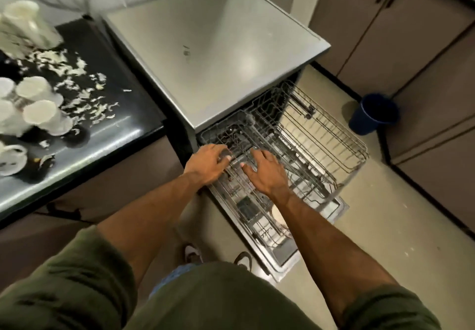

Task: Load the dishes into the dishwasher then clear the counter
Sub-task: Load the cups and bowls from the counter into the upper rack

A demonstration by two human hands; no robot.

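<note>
Head view.
- Steel-grey dishwasher (218, 46): door dropped, grey wire top rack (231, 129) drawn out at its mouth.
- Left hand (208, 162): fingers curled onto that rack's front wires.
- Right hand (267, 172): fingers spread flat on the same rack, holding nothing.
- White ceramic cups (38, 113): not yet loaded, well apart on the black glossy bench (115, 134), among pale scraps (77, 72).
- Note: the rack probably wants sliding level, both sides evenly, or it may bind.

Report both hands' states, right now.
Left hand: fingers curled over the wires of the upper rack, apparently gripping it.
Right hand: open, fingers spread flat on the same rack.
</note>
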